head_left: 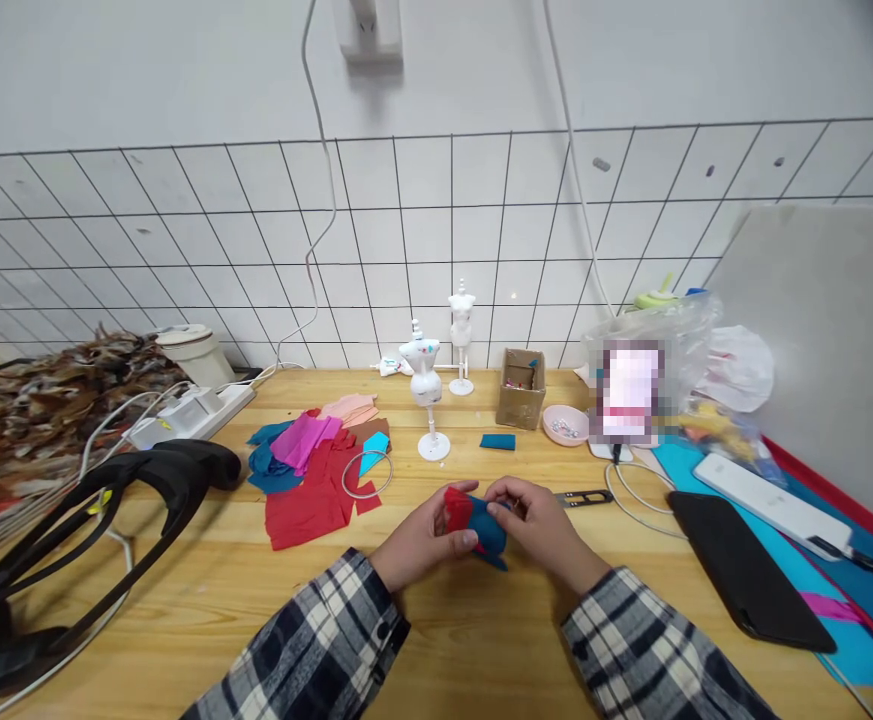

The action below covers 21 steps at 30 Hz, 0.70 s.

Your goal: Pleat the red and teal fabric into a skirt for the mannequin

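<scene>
Between my two hands, just above the wooden table, is a small piece of blue and red fabric (487,530). My left hand (422,535) grips its red side, the thumb lying across the front. With fingers and thumb pinched, my right hand (537,528) holds the blue upper edge. Right behind my right hand lie dark thread snips (584,498). A small blue fabric strip (497,441) rests beyond the hands. To the left are red cloth pieces (308,510) and a thin metal ring (367,474). A white mini dress form (425,385) stands behind.
A second dress form (461,335), a cardboard box (521,388) and a pink dish of pins (565,425) stand at the back. A lit phone (631,390), a black phone (751,570) and a white power bank (773,505) are right. A black headset-like frame (173,530) lies left.
</scene>
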Each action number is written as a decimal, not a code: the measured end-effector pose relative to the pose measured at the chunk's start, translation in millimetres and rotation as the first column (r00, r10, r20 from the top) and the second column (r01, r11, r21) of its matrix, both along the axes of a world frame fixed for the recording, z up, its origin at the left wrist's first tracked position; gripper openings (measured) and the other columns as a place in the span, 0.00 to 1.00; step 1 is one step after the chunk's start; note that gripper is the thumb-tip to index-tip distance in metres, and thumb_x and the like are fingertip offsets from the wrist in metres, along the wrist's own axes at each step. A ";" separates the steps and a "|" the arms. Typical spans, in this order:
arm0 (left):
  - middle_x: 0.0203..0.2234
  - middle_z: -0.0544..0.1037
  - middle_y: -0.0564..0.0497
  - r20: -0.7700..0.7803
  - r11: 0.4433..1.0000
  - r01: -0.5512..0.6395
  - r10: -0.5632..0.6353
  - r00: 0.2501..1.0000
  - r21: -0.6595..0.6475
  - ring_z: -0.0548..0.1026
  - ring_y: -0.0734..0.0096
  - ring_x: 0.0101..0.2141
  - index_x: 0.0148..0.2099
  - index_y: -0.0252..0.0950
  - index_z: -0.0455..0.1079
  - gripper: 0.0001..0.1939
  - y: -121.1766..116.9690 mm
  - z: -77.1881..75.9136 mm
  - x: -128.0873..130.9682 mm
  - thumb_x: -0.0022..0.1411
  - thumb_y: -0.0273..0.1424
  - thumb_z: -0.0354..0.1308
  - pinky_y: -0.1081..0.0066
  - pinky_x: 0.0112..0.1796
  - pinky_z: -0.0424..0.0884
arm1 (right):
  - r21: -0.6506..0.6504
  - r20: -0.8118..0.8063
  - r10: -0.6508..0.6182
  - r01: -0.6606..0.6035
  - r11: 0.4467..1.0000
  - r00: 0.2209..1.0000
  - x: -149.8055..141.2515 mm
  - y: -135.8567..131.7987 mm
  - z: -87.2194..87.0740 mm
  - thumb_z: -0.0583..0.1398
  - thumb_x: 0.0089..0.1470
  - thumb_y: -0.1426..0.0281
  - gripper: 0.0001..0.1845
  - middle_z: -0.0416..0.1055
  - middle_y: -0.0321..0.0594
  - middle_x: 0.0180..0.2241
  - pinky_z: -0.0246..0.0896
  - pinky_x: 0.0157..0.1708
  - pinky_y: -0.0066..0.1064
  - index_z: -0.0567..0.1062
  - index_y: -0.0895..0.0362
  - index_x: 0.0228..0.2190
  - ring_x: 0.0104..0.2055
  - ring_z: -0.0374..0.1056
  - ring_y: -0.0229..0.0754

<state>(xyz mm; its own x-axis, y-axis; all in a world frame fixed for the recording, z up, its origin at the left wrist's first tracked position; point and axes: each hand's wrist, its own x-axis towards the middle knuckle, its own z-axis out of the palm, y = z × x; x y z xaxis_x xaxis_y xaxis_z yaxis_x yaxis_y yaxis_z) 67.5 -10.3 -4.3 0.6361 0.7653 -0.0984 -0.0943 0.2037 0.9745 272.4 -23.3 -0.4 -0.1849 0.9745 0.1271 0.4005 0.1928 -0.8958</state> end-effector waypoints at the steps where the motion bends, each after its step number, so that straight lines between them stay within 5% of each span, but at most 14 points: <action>1: 0.47 0.76 0.43 0.039 0.998 -0.025 0.027 0.999 -0.049 0.75 0.61 0.45 0.61 0.37 0.60 0.40 0.2 0.7 0.1 0.49 0.38 0.70 0.63 0.46 0.69 | 0.018 0.028 -0.047 0.046 0.999 0.998 1.1 1.0 -0.9 0.58 0.52 0.67 0.08 0.73 0.36 0.28 0.58 0.29 0.29 0.76 0.56 0.32 0.28 0.65 0.39; 6: 0.43 0.79 0.42 0.163 0.973 -0.111 0.145 0.976 -0.202 0.77 0.60 0.44 0.54 0.34 0.68 0.30 6.4 1.8 -2.5 0.50 0.39 0.69 0.62 0.47 0.68 | 0.069 0.110 -0.113 0.105 0.992 0.988 1.4 2.8 -5.5 0.57 0.52 0.67 0.08 0.72 0.35 0.26 0.55 0.27 0.29 0.77 0.55 0.32 0.25 0.62 0.38; 11: 0.39 0.80 0.45 0.017 0.982 -0.147 0.150 0.989 -0.116 0.78 0.65 0.39 0.48 0.33 0.68 0.29 3.6 -2.9 6.3 0.45 0.37 0.73 0.66 0.44 0.71 | 0.021 0.116 -0.103 0.101 0.995 0.988 -2.4 2.9 -7.3 0.57 0.52 0.67 0.08 0.70 0.34 0.24 0.53 0.24 0.28 0.76 0.54 0.32 0.23 0.60 0.37; 14: 0.32 0.80 0.50 -0.134 0.992 -0.009 -0.007 0.991 -0.123 0.77 0.70 0.29 0.48 0.35 0.68 0.30 3.1 0.9 2.6 0.43 0.39 0.73 0.69 0.35 0.72 | 0.023 0.184 -0.169 0.168 0.986 0.968 0.8 6.2 -10.4 0.57 0.51 0.68 0.08 0.73 0.36 0.28 0.55 0.27 0.29 0.77 0.54 0.31 0.25 0.62 0.38; 16: 0.25 0.78 0.53 -0.352 0.970 0.184 -0.231 0.907 -0.161 0.73 0.74 0.21 0.44 0.34 0.71 0.26 8.3 6.4 -9.2 0.47 0.45 0.69 0.72 0.27 0.69 | 0.018 0.234 -0.165 0.166 0.986 0.958 3.5 7.8 -12.3 0.58 0.51 0.68 0.08 0.75 0.37 0.31 0.58 0.30 0.31 0.77 0.54 0.31 0.29 0.66 0.40; 17: 0.22 0.77 0.53 -0.474 0.971 0.203 -0.239 0.848 -0.127 0.72 0.74 0.19 0.38 0.33 0.72 0.24 12.5 8.9 -16.6 0.50 0.49 0.65 0.73 0.25 0.68 | 0.012 0.253 -0.147 0.149 0.989 0.956 4.3 8.1 -13.0 0.58 0.51 0.69 0.07 0.76 0.37 0.31 0.59 0.32 0.31 0.77 0.54 0.30 0.31 0.67 0.41; 19: 0.20 0.76 0.50 -0.644 0.990 0.097 -0.005 0.765 0.107 0.73 0.69 0.21 0.31 0.32 0.72 0.28 22.4 11.3 -30.0 0.58 0.55 0.55 0.71 0.25 0.68 | -0.003 0.281 -0.102 0.107 0.994 0.954 4.0 7.7 -13.7 0.58 0.51 0.70 0.07 0.76 0.37 0.31 0.60 0.35 0.32 0.78 0.54 0.31 0.33 0.69 0.42; 21: 0.30 0.80 0.45 -0.609 0.900 -0.017 0.308 0.731 0.436 0.77 0.63 0.33 0.36 0.32 0.75 0.26 31.2 9.3 -36.0 0.59 0.53 0.54 0.66 0.36 0.72 | 0.006 0.315 -0.061 0.063 0.998 0.947 1.5 6.8 -13.7 0.59 0.52 0.71 0.07 0.77 0.37 0.31 0.60 0.36 0.31 0.78 0.53 0.31 0.35 0.70 0.42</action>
